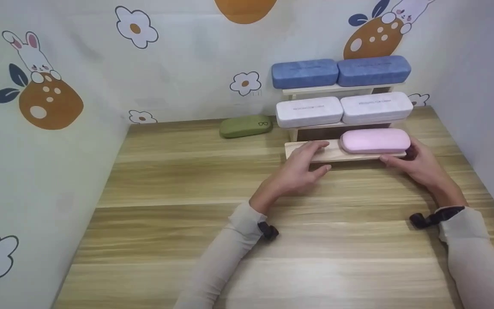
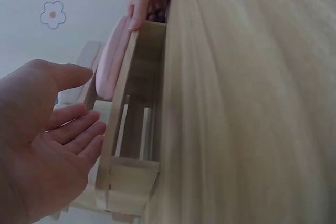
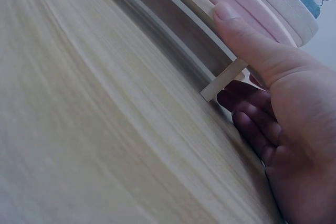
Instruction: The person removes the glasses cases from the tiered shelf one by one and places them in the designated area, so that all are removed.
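Note:
A tiered wooden display rack (image 1: 328,153) stands on the table at the right. On its bottom step, towards the right end, lies a pink glasses case (image 1: 375,140). My right hand (image 1: 427,169) grips the right end of that step, thumb on the front edge and fingers bent round the side, close to the case. In the right wrist view the thumb (image 3: 231,17) lies along the step's edge. My left hand (image 1: 298,169) is held at the step's left part with fingers spread and nothing in it; contact with the wood cannot be told.
Two white glasses cases (image 1: 309,112) sit on the middle step and two blue cases (image 1: 305,74) on the top step. A green glasses case (image 1: 246,126) lies on the table left of the rack, near the patterned back wall (image 1: 187,64). Another wall (image 1: 478,86) rises at the right.

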{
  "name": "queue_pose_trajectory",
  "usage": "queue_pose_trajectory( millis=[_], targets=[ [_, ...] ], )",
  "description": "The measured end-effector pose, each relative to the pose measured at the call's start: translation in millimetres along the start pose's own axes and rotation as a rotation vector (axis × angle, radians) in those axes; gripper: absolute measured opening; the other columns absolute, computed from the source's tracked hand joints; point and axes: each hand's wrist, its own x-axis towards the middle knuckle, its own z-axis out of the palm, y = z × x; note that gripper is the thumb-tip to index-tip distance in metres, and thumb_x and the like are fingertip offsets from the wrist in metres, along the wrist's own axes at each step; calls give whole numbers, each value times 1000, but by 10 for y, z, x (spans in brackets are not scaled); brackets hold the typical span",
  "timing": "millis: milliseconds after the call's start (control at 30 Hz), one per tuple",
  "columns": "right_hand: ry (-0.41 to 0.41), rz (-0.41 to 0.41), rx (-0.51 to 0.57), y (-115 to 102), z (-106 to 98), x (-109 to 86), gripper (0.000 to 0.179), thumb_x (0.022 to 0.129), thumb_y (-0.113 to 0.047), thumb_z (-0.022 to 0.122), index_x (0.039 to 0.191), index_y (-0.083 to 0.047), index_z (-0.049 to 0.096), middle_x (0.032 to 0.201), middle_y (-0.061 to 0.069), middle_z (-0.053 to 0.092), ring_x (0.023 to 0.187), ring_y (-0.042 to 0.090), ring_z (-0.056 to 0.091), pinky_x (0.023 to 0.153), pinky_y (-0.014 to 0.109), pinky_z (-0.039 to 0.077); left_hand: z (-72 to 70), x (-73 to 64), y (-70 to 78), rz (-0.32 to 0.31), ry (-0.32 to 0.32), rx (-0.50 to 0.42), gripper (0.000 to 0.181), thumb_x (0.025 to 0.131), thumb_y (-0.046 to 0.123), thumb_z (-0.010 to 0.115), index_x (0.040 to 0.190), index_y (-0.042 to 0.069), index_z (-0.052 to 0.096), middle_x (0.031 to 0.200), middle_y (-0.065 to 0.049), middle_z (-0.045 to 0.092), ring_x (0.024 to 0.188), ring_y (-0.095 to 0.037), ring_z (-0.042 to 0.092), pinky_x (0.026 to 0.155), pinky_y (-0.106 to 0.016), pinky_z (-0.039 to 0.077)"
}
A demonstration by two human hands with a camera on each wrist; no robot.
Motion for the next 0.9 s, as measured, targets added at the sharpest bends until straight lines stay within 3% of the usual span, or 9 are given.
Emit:
queue_pose_trajectory(
  millis=[133,300,500,900],
  targets=[
    [-3,9,15,1,-4,0,85,95,-16,85,167,-18,41,140,-10,61,123,-3,59,100,5,46,112,89,53,-35,21,14,65,106,31,70,162,10,45,159,-9,57,153,-21,50,133,-28,35],
    [-2,9,10,7,-7,0,86,95,-17,85,168,-18,39,144,-8,59,124,-4,57,101,4,46,211,218,119,-97,70,32,66,105,30,70,163,9,45,163,-8,55,155,-23,48,133,-29,34],
    [1,-18,34,16,7,-3,86,95,-12,84,168,-17,40,142,-11,60,123,-2,59,101,5,48,317,353,162,-122,102,55,66,105,30,71,163,11,45,164,-7,54,157,-25,47,135,-30,31],
    [5,-34,35,15,8,2,84,95,-11,85,167,-16,42,139,-14,62,123,-2,60,101,6,48,514,530,261,-144,215,192,67,101,43,76,157,13,54,151,-3,65,140,-19,59,122,-26,46]
  ],
)
